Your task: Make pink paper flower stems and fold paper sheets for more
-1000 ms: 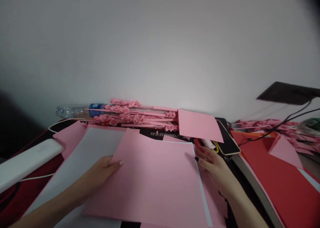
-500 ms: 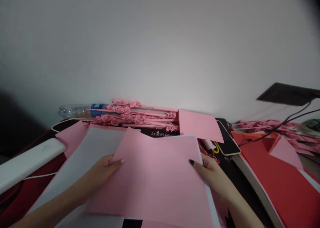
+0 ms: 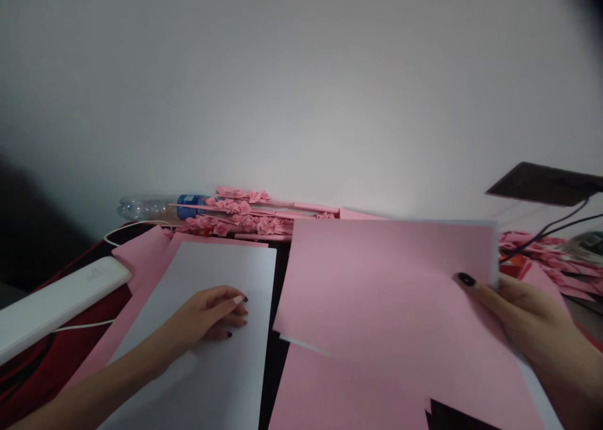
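Observation:
Pink sheets (image 3: 386,279), with a white edge showing behind them, are gripped at their right side by my right hand (image 3: 522,317), its thumb on top. My left hand (image 3: 219,314) is over the white paper (image 3: 235,380) on the left, its fingers loosely curled and apart with nothing in them. Under that white paper lies a pink sheet (image 3: 97,354). Another pink sheet (image 3: 306,386) shows below the held ones, and a dark cut-out gap is visible at the bottom.
Folded pink paper flowers on stems (image 3: 254,223) and a clear plastic bottle (image 3: 151,207) lie along the wall. A long white device (image 3: 61,304) sits at left with a white cable. At right are a dark panel (image 3: 546,184), black cables and more pink flowers (image 3: 565,267).
My right hand has carried the pink sheets rightward, over the phone and red paper. My left hand has let go of them and moved slightly right, over the white paper.

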Action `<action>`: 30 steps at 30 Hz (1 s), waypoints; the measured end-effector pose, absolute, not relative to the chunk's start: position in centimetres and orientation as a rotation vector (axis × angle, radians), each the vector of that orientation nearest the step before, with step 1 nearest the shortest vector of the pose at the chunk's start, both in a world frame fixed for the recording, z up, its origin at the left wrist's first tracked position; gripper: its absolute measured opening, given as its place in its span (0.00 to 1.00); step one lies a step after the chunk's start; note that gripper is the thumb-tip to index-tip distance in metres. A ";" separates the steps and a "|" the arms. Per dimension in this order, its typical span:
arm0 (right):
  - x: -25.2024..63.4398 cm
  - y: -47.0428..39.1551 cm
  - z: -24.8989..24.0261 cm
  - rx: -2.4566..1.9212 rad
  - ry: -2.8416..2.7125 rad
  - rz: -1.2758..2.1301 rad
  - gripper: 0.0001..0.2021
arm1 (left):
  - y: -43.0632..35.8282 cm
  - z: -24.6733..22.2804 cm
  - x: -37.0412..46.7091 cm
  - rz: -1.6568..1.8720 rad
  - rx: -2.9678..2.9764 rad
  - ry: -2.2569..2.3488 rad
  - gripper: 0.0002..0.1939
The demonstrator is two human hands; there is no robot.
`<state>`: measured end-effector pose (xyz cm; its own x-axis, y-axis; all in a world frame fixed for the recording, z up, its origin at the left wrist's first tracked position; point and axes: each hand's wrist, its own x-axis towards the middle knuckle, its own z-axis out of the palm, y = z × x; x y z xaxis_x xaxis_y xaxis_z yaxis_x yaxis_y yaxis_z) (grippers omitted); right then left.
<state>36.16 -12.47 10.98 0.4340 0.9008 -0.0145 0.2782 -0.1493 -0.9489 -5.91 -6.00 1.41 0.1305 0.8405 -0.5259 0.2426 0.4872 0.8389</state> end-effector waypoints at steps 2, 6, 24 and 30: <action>36.9 -12.5 10.8 -1.634 -0.946 0.776 0.13 | -5.6 2.0 -5.9 0.587 1.051 1.413 0.24; 35.7 -11.4 9.5 -1.461 -0.792 0.752 0.11 | -4.1 4.5 -4.9 0.818 1.191 1.197 0.31; 30.4 -8.3 1.5 -1.312 -1.019 0.765 0.23 | -3.8 4.0 -1.9 0.972 1.292 1.198 0.26; 30.2 -7.7 1.8 -1.278 -1.006 0.754 0.22 | -3.2 4.1 -2.4 1.019 1.373 1.292 0.27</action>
<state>30.19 -7.67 1.76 0.4001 0.8982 0.1820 0.0780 0.1644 -0.9833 -2.41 -3.19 4.09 0.0914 0.9951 -0.0375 0.1954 0.0190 0.9805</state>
